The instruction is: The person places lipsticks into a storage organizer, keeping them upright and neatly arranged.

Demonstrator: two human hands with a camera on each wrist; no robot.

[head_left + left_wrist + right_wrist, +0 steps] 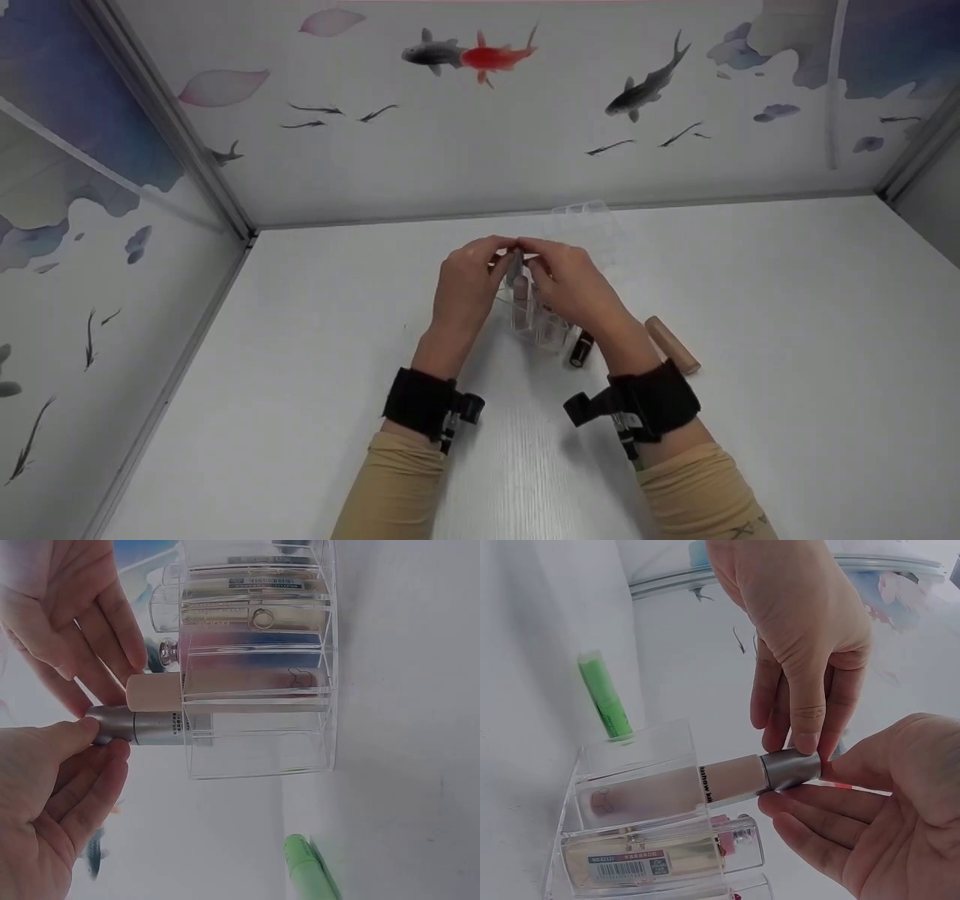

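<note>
One white worktop is spreading beneath my forearms, with a fish-printed panel standing along its far edge. My left hand and my right hand are meeting above a clear organizer, hiding much of it from the head view. My left hand is nearly closed, pinching the cap of a silver-capped tube between thumb and fingertips; my right hand is curving its fingers loosely and nipping that same cap near its end. Behind my hands, a clear tray is sitting toward the panel. A tan tube is lying to the right, my wrist strap blocking its near end. A green tube is lying near the organizer, and a yellowish bottle is standing inside it. The silver-capped tube is poking up at the organizer's top edge, a beige-capped tube crowding close beside it; how deep it is reaching I cannot tell. A short black tube is lying just beside the organizer.
</note>
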